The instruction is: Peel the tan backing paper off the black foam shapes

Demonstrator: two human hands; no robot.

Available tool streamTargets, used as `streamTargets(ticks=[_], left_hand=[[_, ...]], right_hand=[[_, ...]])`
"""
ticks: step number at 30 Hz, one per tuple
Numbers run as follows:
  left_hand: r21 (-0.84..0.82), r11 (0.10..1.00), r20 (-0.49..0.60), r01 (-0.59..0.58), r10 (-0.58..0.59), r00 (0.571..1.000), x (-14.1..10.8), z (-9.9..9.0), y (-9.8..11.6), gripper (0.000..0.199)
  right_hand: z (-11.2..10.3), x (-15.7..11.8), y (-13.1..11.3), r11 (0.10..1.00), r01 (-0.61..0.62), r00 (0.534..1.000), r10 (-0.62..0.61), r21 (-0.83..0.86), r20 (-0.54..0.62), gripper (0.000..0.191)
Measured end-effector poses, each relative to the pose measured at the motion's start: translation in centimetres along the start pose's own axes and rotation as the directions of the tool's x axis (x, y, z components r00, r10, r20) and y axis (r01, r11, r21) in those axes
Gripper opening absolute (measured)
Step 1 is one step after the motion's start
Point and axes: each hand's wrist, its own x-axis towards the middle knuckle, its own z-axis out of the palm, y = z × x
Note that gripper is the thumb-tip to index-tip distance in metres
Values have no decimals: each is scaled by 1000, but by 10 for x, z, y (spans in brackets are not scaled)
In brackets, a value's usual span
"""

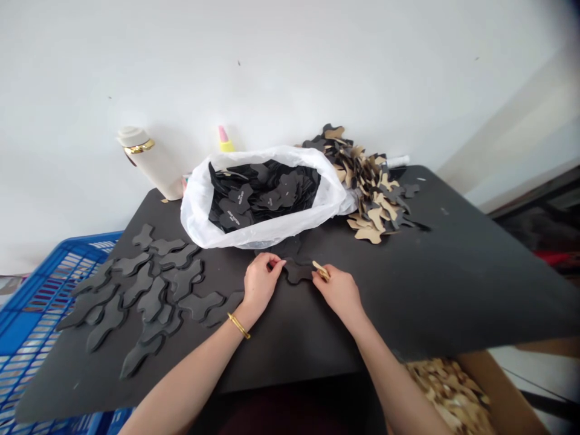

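Black, probably light, bendy, our wavy piece (299,273) suits edge grips: left hand (260,281) pinches nine o'clock; right hand (339,293), holding tan scraps (321,269), touches three.

Far beyond the fingers (280,264) and to their left, a white flask (158,169) stands near the white wall (290,66); a pink-and-yellow bottle (225,141) is beyond them, less far left. A blue basket (86,238) sits well left of them.

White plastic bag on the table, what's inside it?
Inside the white plastic bag are many wavy black pieces, a few printed in white. The upper ones cover whatever lies deeper, so the bottom can't be seen.
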Motion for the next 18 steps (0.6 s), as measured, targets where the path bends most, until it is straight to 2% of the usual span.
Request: streamTargets(ticks=[8,11,14,18], left_hand=[[133,991,37,1,-6,999,8,2,5,10],[179,984,50,-12,3,999,4,-5,12,12],[214,977,51,-14,3,999,-20,-24,17,11],[295,955,75,-38,16,997,-74,-51,11,10]], right_hand=[[-2,3,-9,993,-10,999,14,-116,31,26],[-4,0,-10,994,-8,999,12,-111,34,27],[-6,-16,-6,998,51,998,-49,-28,42,23],[-4,-50,-1,975,196,975,-205,101,90,16]])
